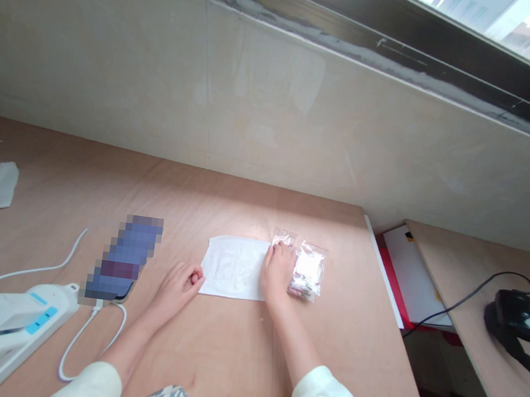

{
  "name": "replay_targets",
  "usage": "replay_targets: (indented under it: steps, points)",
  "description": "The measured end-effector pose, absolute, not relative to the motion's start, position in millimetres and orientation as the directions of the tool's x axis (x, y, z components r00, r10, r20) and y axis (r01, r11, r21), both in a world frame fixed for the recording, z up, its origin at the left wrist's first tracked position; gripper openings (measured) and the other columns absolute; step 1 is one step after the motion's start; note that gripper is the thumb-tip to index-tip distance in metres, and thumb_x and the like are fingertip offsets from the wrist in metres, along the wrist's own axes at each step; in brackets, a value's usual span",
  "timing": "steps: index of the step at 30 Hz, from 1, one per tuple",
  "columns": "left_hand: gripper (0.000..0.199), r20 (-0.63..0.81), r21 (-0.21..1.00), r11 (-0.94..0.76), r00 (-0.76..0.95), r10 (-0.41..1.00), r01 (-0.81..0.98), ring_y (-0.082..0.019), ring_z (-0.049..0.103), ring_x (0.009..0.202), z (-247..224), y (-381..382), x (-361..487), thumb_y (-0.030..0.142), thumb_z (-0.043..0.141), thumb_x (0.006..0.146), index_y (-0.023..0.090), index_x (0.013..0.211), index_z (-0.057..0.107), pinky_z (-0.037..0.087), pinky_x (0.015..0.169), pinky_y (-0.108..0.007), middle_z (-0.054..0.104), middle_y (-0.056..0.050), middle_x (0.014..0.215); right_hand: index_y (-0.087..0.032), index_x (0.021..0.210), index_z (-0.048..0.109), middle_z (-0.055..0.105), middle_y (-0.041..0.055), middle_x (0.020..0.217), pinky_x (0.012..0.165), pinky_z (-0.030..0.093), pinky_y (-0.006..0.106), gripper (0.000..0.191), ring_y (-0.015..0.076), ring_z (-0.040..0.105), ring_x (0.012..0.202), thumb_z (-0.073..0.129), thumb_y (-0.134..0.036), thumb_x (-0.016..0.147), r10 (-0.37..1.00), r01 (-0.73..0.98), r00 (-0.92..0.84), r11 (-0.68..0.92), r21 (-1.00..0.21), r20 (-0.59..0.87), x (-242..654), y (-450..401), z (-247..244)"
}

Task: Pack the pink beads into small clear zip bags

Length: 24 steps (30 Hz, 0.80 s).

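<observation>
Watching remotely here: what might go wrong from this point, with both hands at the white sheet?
The right hand touches the small clear packet and might knock it or the fuller clear bag aside. The thin white sheet may slide or crease on the plywood table under the left hand. The white charging cable near the left forearm might snag.

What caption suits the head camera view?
Left hand and right hand at a white sheet beside clear plastic packets on a plywood table.

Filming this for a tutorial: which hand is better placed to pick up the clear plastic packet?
Probably the right hand: it rests at the white sheet's right edge, beside the clear plastic packet. The left hand is at the sheet's left edge, with the sheet between it and the packet.
</observation>
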<state>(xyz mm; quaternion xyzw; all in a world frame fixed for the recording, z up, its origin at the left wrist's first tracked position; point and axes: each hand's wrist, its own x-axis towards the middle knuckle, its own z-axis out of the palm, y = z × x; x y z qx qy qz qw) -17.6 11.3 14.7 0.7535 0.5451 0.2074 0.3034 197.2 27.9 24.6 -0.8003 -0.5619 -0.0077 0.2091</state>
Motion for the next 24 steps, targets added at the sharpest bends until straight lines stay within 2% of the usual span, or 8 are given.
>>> replay_targets:
  steps: [6,8,10,15,18,24]
  points:
    - [0.012,-0.008,0.692,-0.223,0.317,0.949,0.686,-0.017,0.048,0.069,16,12,-17,0.027,0.042,0.076,0.020,0.070,0.048,0.039,0.067,-0.030,0.052,0.000,0.065,-0.013,0.078,0.054,0.057,0.0142,0.091,0.088,0.025,0.042,0.026,0.0249,0.046,0.094,0.029,-0.014,0.079,0.871,0.905,0.368,-0.254,-0.343,0.326,203,27,29]
    - [0.012,-0.004,0.702,-0.220,0.313,0.950,0.677,-0.017,0.048,0.069,16,12,-17,0.028,0.042,0.076,0.020,0.071,0.049,0.039,0.067,-0.030,0.052,0.000,0.065,-0.012,0.081,0.052,0.056,0.0139,0.091,0.083,0.029,0.041,0.023,0.0243,0.045,0.092,0.030,-0.015,0.078,0.860,0.907,0.349,-0.210,-0.366,0.372,200,21,32]
    - [0.013,0.006,0.715,-0.218,0.305,0.952,0.665,-0.017,0.049,0.068,15,12,-18,0.029,0.042,0.076,0.020,0.072,0.050,0.040,0.066,-0.030,0.052,-0.001,0.065,-0.014,0.078,0.050,0.055,0.0117,0.084,0.074,0.034,0.037,0.020,0.0224,0.046,0.084,0.031,-0.018,0.079,0.855,0.898,0.346,-0.182,-0.401,0.387,195,9,35]
    - [0.016,0.022,0.724,-0.216,0.291,0.956,0.655,-0.017,0.048,0.067,16,10,-19,0.031,0.040,0.078,0.020,0.072,0.050,0.040,0.065,-0.029,0.051,0.000,0.065,-0.019,0.056,0.036,0.042,0.0003,0.054,0.054,0.030,0.027,0.027,0.0148,0.040,0.053,0.031,-0.027,0.081,0.865,0.806,0.442,-0.267,-0.528,0.237,186,-30,25]
    - [0.016,0.027,0.721,-0.225,0.298,0.954,0.655,-0.017,0.048,0.069,17,10,-18,0.030,0.039,0.079,0.020,0.072,0.049,0.039,0.065,-0.029,0.051,-0.001,0.066,-0.020,0.053,0.029,0.037,-0.0020,0.049,0.052,0.027,0.026,0.030,0.0137,0.037,0.050,0.031,-0.028,0.081,0.864,0.783,0.465,-0.298,-0.546,0.194,186,-42,17]
    - [0.018,0.028,0.705,-0.239,0.310,0.950,0.668,-0.017,0.048,0.070,16,9,-18,0.030,0.037,0.080,0.019,0.072,0.048,0.039,0.066,-0.029,0.051,-0.001,0.066,-0.020,0.053,0.027,0.036,-0.0024,0.050,0.053,0.025,0.026,0.030,0.0136,0.037,0.050,0.031,-0.028,0.081,0.868,0.778,0.467,-0.311,-0.546,0.171,186,-42,17]
